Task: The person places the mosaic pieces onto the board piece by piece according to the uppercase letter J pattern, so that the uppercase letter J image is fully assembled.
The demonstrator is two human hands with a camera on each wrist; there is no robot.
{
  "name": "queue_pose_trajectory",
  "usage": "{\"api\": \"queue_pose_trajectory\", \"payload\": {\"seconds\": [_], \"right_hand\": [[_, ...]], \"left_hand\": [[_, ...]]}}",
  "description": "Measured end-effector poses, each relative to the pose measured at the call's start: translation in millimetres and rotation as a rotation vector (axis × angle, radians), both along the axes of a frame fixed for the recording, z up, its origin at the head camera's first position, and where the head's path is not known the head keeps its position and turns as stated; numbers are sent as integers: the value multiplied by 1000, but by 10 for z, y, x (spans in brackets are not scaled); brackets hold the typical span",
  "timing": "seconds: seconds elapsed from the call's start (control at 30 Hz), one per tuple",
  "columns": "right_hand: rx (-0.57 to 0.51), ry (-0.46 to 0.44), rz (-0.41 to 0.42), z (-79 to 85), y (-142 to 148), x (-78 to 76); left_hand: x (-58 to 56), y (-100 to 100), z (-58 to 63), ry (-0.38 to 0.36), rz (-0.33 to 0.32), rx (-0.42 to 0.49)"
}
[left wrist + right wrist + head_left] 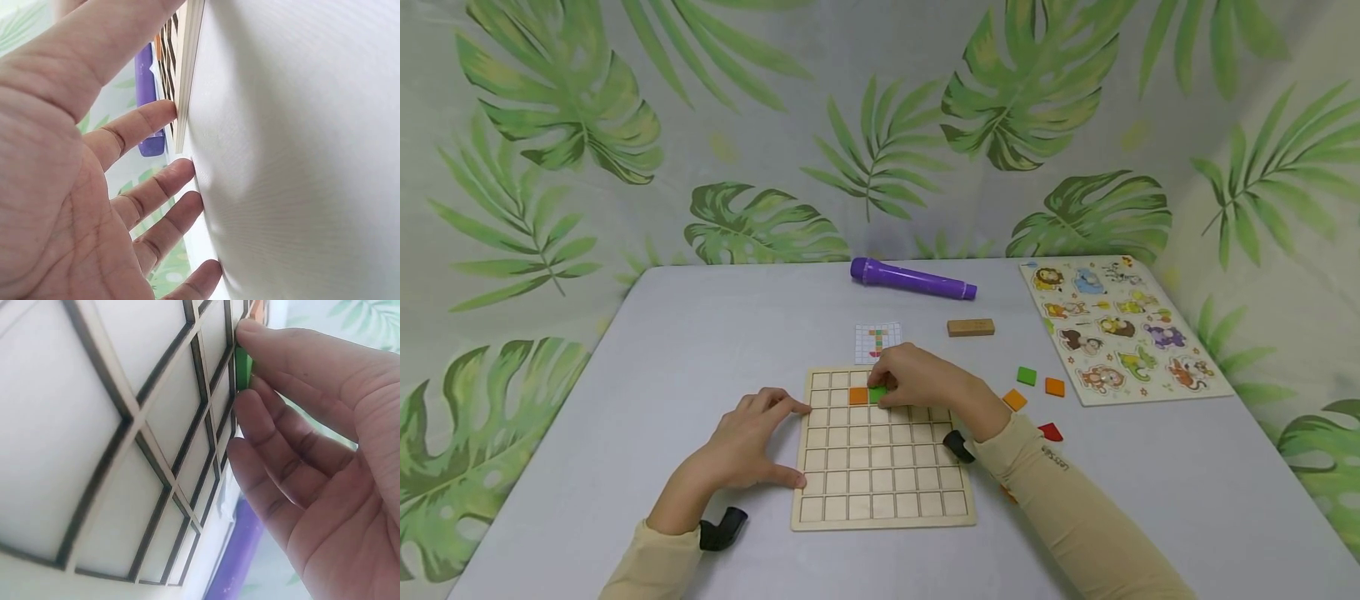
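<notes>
A square wooden grid board (880, 482) lies on the table. My right hand (917, 377) reaches over its far rows and pinches a green square tile (876, 395) between thumb and fingers. In the right wrist view the green tile (243, 369) is at the grid's surface, partly hidden by the fingers. An orange square tile (858, 396) sits in the cell just left of it. At the board's left edge, my left hand (741, 446) rests with thumb and index fingertip against the rim. Its other fingers (167, 178) are spread, tips on the table.
Behind the board lies a pattern card (877, 342), with a wooden block (970, 327) and a purple toy microphone (913, 279) beyond. On the right are a green tile (1027, 376), orange tiles (1055, 387), a red piece (1051, 432) and an animal puzzle board (1116, 333).
</notes>
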State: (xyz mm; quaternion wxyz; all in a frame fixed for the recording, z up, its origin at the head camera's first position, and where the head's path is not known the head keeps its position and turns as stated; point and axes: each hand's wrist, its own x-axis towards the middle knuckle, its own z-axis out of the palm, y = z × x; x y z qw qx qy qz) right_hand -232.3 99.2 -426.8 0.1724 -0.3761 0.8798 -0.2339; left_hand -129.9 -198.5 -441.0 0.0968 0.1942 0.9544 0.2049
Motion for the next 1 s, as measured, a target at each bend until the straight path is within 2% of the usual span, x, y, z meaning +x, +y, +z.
{"api": "queue_pose_trajectory", "payload": {"seconds": [0.4,0.6,0.87,1.0], "right_hand": [[14,4,-5,-19,-1,-9],[8,20,-7,42,30,7],[2,-15,-102,131,211,14],[7,-7,-121,153,331,-4]], "left_hand": [[1,6,6,-6,4,0],[0,5,-6,-5,6,3],[2,-2,-13,2,0,4],[6,-2,-6,8,-5,0]]}}
